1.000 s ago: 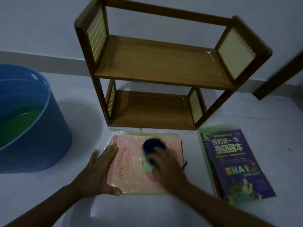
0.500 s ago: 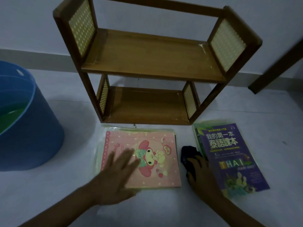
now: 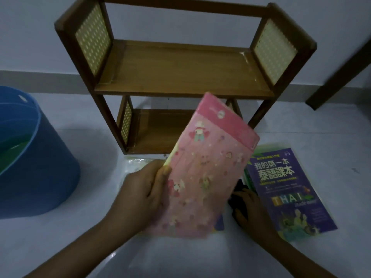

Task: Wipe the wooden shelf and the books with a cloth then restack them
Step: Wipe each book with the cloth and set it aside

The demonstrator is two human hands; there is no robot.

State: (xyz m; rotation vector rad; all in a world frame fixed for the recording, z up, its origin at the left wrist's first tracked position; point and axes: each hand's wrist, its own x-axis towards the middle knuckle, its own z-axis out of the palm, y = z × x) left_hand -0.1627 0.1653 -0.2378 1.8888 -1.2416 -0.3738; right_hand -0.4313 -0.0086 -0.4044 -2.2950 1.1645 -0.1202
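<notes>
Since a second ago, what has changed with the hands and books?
The left hand has taken hold of the pink book and lifted it off the floor, tilted up. The right hand carried the dark cloth off to the right, beside the purple book. Shelf, purple book and blue tub stayed put.

Pink book [image 3: 202,175] tilted up off floor, held at left edge. Purple Thai book [image 3: 285,189] flat, right of it. Dark cloth [image 3: 239,189] between; wooden shelf [image 3: 180,77] upright behind, both tiers bare.

one shelf [image 3: 180,77], one bucket [image 3: 36,173], two hands [image 3: 140,195] [image 3: 253,209]
</notes>
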